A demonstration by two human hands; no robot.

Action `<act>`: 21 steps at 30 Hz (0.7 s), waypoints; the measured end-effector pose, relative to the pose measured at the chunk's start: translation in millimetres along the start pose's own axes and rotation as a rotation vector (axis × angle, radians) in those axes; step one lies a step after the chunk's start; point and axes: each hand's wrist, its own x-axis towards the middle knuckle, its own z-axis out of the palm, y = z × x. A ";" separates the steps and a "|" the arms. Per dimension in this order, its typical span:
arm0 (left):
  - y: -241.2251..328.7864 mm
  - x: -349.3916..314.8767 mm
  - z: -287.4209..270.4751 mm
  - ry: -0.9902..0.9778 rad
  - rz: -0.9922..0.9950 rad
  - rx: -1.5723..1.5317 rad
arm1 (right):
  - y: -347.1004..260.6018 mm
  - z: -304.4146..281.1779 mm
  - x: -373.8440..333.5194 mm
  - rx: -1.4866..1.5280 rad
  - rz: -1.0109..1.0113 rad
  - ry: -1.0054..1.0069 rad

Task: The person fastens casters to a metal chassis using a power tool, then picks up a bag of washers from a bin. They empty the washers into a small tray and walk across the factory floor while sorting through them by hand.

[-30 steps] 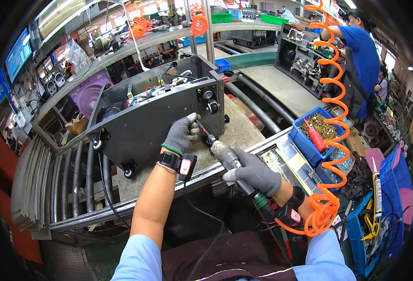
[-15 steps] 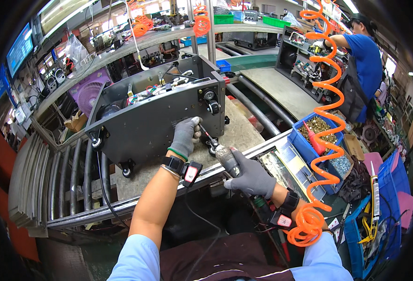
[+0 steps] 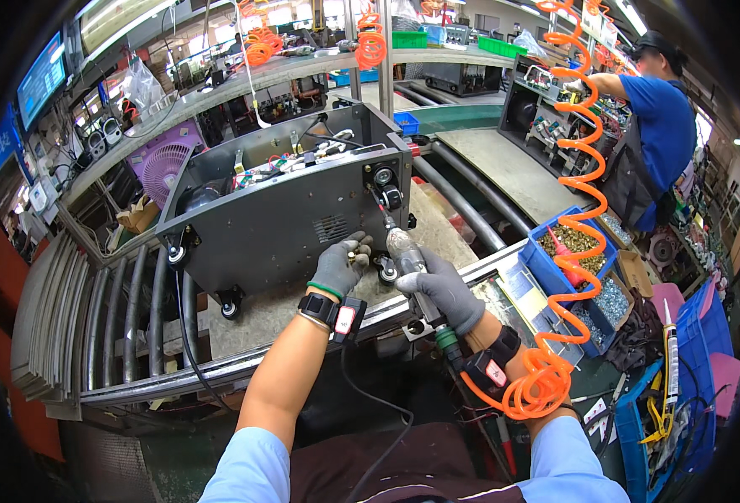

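In my gloved right hand (image 3: 452, 293) is an air screwdriver (image 3: 405, 251), tilted up and leftward. Its bit reaches the mounting area of a caster wheel (image 3: 391, 198) on the dark grey metal cabinet (image 3: 286, 230); exact contact with a screw is too small to tell. My gloved left hand (image 3: 340, 267) is closed in front of the cabinet's vent slots, fingers curled around small brass-coloured pieces that look like screws. The cabinet lies with its casters toward me and its open top shows wires and parts. Another caster (image 3: 386, 270) stands behind the driver.
An orange coiled air hose (image 3: 584, 180) hangs on the right. Blue bins (image 3: 546, 270) hold brass and silver screws. Rollers (image 3: 135, 323) run under the cabinet, with stacked boards (image 3: 51, 314) at left. A co-worker (image 3: 659, 126) stands at the far right beside another cabinet.
My right hand has raised the air screwdriver, bringing its bit up to the upper right caster. My left hand has moved down off the bit and slightly right, uncovering the vent slots.
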 end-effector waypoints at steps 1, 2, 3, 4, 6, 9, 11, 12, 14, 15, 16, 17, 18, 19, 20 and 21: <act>0.2 -0.2 -4.0 -0.040 -0.017 0.017 | -2.1 2.2 0.5 0.000 0.021 0.003; -0.8 0.9 -6.7 -0.019 0.016 0.116 | -3.5 4.4 1.6 0.001 0.024 0.004; -3.2 -1.5 -5.0 -0.017 0.009 0.114 | -3.8 5.6 1.5 0.060 0.034 -0.009; -5.4 -4.1 -2.4 0.029 0.031 0.179 | -4.5 6.8 1.7 0.119 0.044 -0.021; -9.1 -4.1 -2.8 0.072 0.048 0.244 | -9.5 10.4 5.7 0.159 0.090 -0.022; -11.2 -1.9 -6.7 0.012 0.052 0.275 | -17.6 17.3 9.9 0.178 0.121 -0.029; -11.6 -0.6 -7.0 0.037 0.044 0.269 | -18.1 18.6 11.3 0.250 0.097 -0.047; -11.9 -1.0 -5.6 0.033 0.043 0.270 | -18.3 18.8 10.6 0.205 0.079 -0.024; -12.5 -3.6 -2.9 0.133 0.070 0.294 | -18.8 18.7 5.2 0.116 0.028 -0.004; -9.9 -5.1 -4.6 0.135 0.078 0.296 | -18.4 21.4 4.2 0.033 -0.020 0.009; -7.5 -6.6 -6.1 0.120 0.091 0.251 | -21.0 17.4 -0.5 0.119 0.094 -0.054; -4.5 -7.7 -7.5 0.105 0.104 0.205 | -21.4 17.0 -5.6 0.120 0.091 -0.061; -2.9 -9.0 -5.4 0.059 0.125 0.242 | -19.2 14.6 -13.9 0.038 0.041 -0.054; 0.0 -8.2 -2.0 0.061 0.124 0.247 | -15.9 11.7 -21.2 -0.044 -0.007 -0.046; 4.0 -5.4 2.8 0.016 0.112 0.205 | -9.9 6.7 -25.6 -0.059 -0.035 -0.044; 8.7 -4.9 4.4 -0.027 0.103 0.159 | -11.1 6.9 -32.4 -0.055 -0.032 -0.046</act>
